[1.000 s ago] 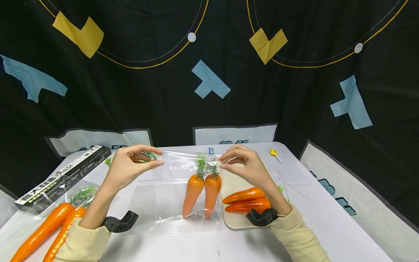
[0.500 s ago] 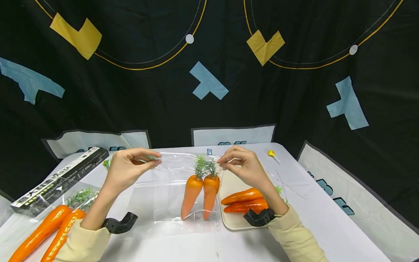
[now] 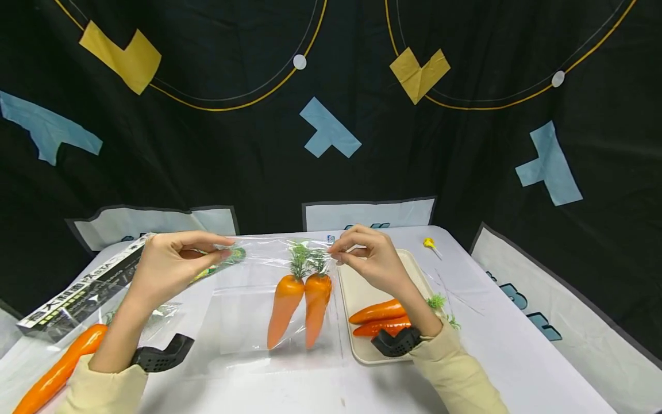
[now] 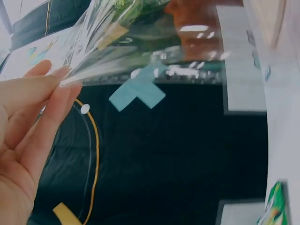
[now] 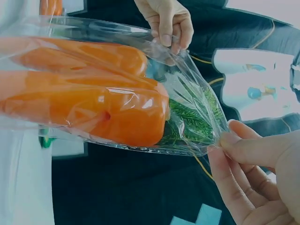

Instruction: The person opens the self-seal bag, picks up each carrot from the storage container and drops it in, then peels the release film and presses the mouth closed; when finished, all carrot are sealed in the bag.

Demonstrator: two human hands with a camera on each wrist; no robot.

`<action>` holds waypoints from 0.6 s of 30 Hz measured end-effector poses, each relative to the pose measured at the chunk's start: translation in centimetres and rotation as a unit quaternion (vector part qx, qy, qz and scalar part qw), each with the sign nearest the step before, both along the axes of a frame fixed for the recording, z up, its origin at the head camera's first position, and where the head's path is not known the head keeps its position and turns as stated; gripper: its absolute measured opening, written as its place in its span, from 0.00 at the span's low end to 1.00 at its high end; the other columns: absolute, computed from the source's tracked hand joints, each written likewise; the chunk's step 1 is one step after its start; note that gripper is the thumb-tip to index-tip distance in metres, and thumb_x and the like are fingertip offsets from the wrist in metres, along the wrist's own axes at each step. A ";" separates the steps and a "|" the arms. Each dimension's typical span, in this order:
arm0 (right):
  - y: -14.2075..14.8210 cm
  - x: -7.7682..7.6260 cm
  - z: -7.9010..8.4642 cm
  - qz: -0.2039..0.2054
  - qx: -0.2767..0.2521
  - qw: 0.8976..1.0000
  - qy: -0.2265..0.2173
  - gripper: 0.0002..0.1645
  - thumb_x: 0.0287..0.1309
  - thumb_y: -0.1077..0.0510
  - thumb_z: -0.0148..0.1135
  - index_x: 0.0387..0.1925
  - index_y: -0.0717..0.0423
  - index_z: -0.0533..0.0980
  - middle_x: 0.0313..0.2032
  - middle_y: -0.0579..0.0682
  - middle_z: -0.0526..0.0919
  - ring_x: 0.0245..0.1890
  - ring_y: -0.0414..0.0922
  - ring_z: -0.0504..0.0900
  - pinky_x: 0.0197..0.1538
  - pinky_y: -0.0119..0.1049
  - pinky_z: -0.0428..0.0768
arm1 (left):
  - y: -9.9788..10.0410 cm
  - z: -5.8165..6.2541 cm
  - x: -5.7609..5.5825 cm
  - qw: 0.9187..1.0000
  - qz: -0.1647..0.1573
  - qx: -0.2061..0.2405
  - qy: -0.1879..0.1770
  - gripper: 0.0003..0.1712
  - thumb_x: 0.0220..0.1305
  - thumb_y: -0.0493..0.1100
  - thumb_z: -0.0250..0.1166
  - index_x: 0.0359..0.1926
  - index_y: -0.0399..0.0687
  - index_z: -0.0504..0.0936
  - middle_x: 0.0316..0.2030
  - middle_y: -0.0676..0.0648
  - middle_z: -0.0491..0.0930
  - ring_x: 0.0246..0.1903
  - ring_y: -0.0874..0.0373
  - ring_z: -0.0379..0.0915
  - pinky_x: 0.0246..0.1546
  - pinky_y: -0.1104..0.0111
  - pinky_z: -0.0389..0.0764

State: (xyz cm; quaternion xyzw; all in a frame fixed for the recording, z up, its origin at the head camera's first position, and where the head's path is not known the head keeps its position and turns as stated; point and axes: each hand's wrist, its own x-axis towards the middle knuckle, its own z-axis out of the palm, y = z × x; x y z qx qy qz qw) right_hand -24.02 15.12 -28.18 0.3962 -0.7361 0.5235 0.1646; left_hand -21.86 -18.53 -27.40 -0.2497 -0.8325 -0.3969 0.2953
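A clear plastic bag (image 3: 243, 322) hangs upright between both hands over the white table, with two orange carrots (image 3: 285, 307) inside, their green tops pointing up. At the bag's upper left corner my left hand (image 3: 178, 261) pinches the film between thumb and fingers. My right hand (image 3: 369, 256) pinches the upper right corner, close beside the green tops. The right wrist view shows the film gathered between thumb and fingertips, right by the carrot greens (image 5: 192, 117). In the left wrist view the film (image 4: 140, 65) stretches taut from the fingertips.
A beige tray (image 3: 359, 348) with two more carrots (image 3: 380, 311) lies under the right forearm. On the left are another bagged carrot (image 3: 62, 368) and a long black-and-white box (image 3: 88, 282). A green-and-yellow packet (image 3: 235, 256) shows behind the bag. A yellow-headed item (image 3: 429, 242) lies back right.
Both hands have shifted left with the bag and its two carrots, the left hand more than the right. The left forearm now covers part of the bagged carrots on the left.
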 end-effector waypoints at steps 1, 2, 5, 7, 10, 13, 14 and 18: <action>-0.3 -0.4 -0.2 0.005 0.000 1.000 -0.005 0.10 0.51 0.79 0.62 0.34 0.70 0.82 0.34 0.58 0.79 0.35 0.51 0.81 0.38 0.38 0.84 | -0.4 0.2 0.3 1.000 0.007 -0.007 -0.008 0.16 0.48 0.32 0.76 0.39 0.52 0.89 0.33 0.53 0.86 0.27 0.67 0.80 0.26 0.78 0.79; -0.7 -0.8 -0.4 0.010 0.001 1.000 -0.012 0.10 0.52 0.79 0.62 0.35 0.69 0.82 0.35 0.57 0.79 0.36 0.50 0.81 0.38 0.39 0.84 | -0.8 0.3 0.5 1.000 0.014 -0.014 -0.015 0.16 0.48 0.32 0.76 0.39 0.52 0.89 0.34 0.52 0.86 0.27 0.67 0.80 0.26 0.78 0.79; -1.8 -1.9 -1.0 0.024 0.007 0.999 -0.040 0.10 0.54 0.75 0.63 0.36 0.65 0.83 0.37 0.54 0.79 0.36 0.48 0.82 0.37 0.40 0.84 | -2.2 0.9 1.4 0.998 0.032 -0.032 -0.033 0.16 0.49 0.33 0.75 0.40 0.51 0.88 0.34 0.52 0.86 0.25 0.65 0.78 0.23 0.77 0.78; -2.7 -2.2 -0.9 0.034 0.016 0.998 -0.057 0.08 0.56 0.71 0.65 0.37 0.61 0.84 0.37 0.52 0.79 0.34 0.46 0.82 0.36 0.40 0.84 | -3.2 1.3 1.9 0.998 0.039 -0.039 -0.043 0.16 0.50 0.33 0.75 0.41 0.51 0.88 0.33 0.53 0.86 0.23 0.63 0.77 0.21 0.76 0.77; -3.9 -2.5 -0.7 0.038 0.039 0.995 -0.086 0.07 0.57 0.67 0.66 0.37 0.57 0.84 0.37 0.49 0.79 0.32 0.45 0.83 0.36 0.39 0.84 | -4.6 1.8 2.4 0.995 0.051 -0.054 -0.065 0.15 0.50 0.34 0.75 0.41 0.49 0.88 0.31 0.53 0.85 0.21 0.61 0.75 0.20 0.76 0.76; -5.3 -2.9 -0.6 0.048 0.068 0.989 -0.125 0.07 0.58 0.65 0.66 0.38 0.55 0.84 0.38 0.48 0.80 0.30 0.44 0.84 0.36 0.38 0.83 | -5.8 2.0 2.6 0.990 0.075 -0.066 -0.104 0.14 0.51 0.36 0.75 0.42 0.48 0.87 0.31 0.52 0.85 0.23 0.62 0.78 0.23 0.75 0.79; -5.7 -3.0 -0.7 0.053 0.075 0.986 -0.141 0.07 0.58 0.65 0.66 0.39 0.56 0.84 0.38 0.48 0.81 0.30 0.44 0.85 0.37 0.37 0.83 | -6.2 2.0 2.6 0.987 0.080 -0.072 -0.117 0.14 0.52 0.37 0.75 0.42 0.47 0.87 0.31 0.51 0.85 0.24 0.63 0.79 0.24 0.75 0.80; -7.7 -3.9 -1.5 0.092 0.084 0.971 -0.203 0.07 0.58 0.67 0.65 0.39 0.61 0.83 0.38 0.52 0.85 0.31 0.45 0.85 0.40 0.39 0.84 | -7.8 1.6 2.3 0.977 0.109 -0.092 -0.159 0.15 0.52 0.41 0.75 0.42 0.44 0.86 0.34 0.44 0.85 0.26 0.62 0.79 0.24 0.73 0.80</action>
